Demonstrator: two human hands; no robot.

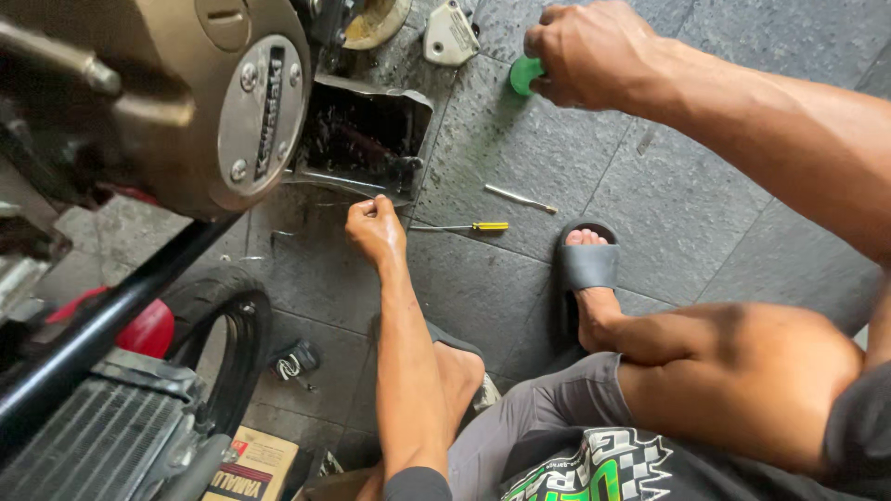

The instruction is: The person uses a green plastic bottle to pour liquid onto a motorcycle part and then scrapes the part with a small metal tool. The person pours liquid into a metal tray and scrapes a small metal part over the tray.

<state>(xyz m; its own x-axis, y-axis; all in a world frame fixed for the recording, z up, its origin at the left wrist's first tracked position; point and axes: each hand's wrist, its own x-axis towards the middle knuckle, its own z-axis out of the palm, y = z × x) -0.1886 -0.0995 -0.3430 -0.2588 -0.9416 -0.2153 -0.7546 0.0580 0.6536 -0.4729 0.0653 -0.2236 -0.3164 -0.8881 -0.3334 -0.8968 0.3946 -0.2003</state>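
Note:
My left hand [374, 229] is closed around a thin metal tool [327, 183] that runs under the motorcycle engine [176, 102], just in front of a dark, oily drain pan [367, 139]. My right hand [585, 51] reaches out over the stone floor and grips a green-handled tool [524, 74]; only the green end shows past my fingers.
A yellow-handled screwdriver [464, 226] and a bare metal rod [520, 199] lie on the grey tiles between my hands. A grey metal cover [450, 35] rests at the top. A tyre [227, 343], radiator fins [93, 441] and a cardboard box [255, 464] sit at lower left. My sandalled feet [587, 269] are planted nearby.

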